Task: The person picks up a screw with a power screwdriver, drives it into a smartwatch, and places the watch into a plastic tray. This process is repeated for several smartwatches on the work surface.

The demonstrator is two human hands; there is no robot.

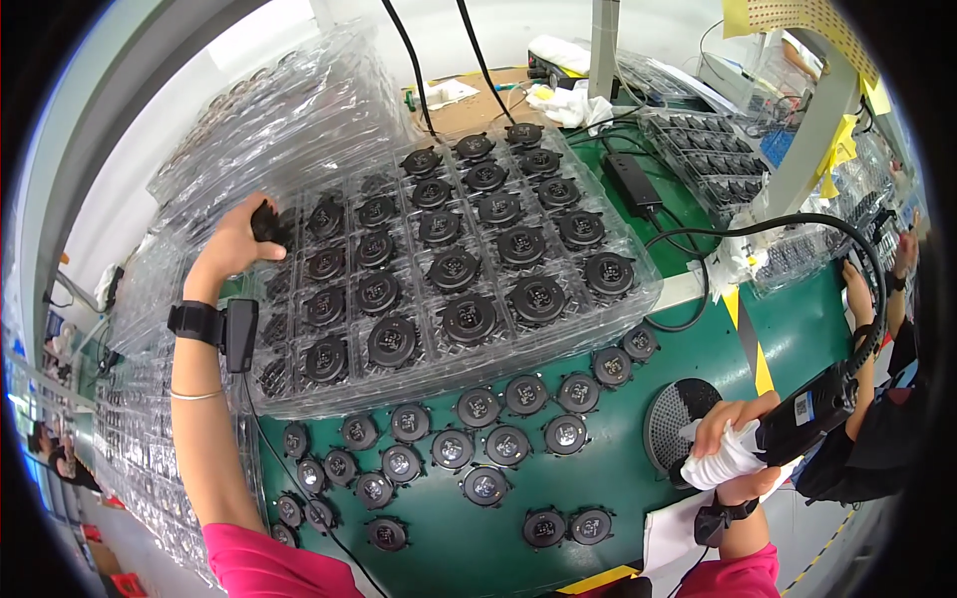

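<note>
a: what's nearest on the green desk (598,468)?

b: rows of loose black round parts (478,444), lying flat and close together in front of the person. just to the right, the right hand (738,448) has its grip wrapped around a white cloth (720,460) and a black corded tool (812,411), beside a round perforated disc (676,419).

a: and the left?

b: further back, the left hand (239,239) reaches to the left edge of the clear plastic tray (449,269), its grip pinching one black part (267,221) over a pocket there. most pockets hold the same parts.

a: so which step is it?

b: it looks like moving parts between tray and desk; which way, i can't tell. the next move calls for a steady lift or seat without snagging the thin pocket wall.

a: beyond that?

b: more clear trays (269,120) stacked behind.
</note>
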